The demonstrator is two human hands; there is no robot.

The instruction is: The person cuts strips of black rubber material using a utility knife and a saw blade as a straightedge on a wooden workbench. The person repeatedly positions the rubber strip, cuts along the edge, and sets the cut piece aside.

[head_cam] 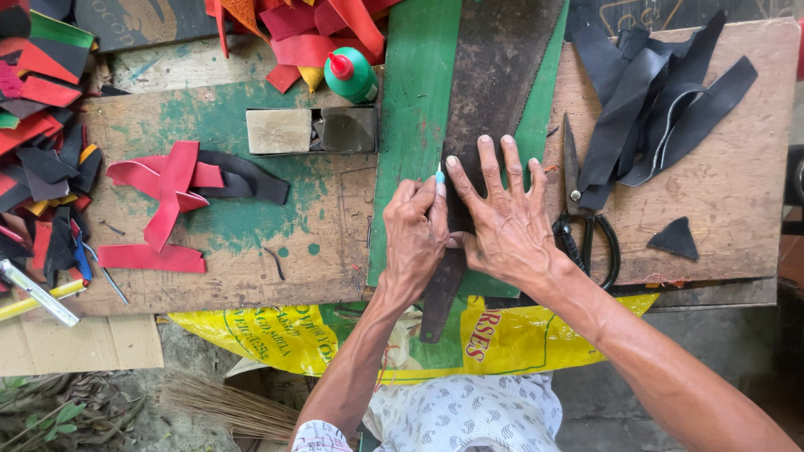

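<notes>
My right hand lies flat, fingers spread, pressing a long dark strip of leather-like material onto a green board. My left hand is closed around a small pen-like tool with a light blue tip, held against the strip's left edge beside the right hand's thumb and forefinger. The strip runs from the top of the view down past the table's front edge.
Black scissors lie right of my right hand. Black strips are piled at the back right, red and black strips at the left, a green bottle with a red cap and a small block behind.
</notes>
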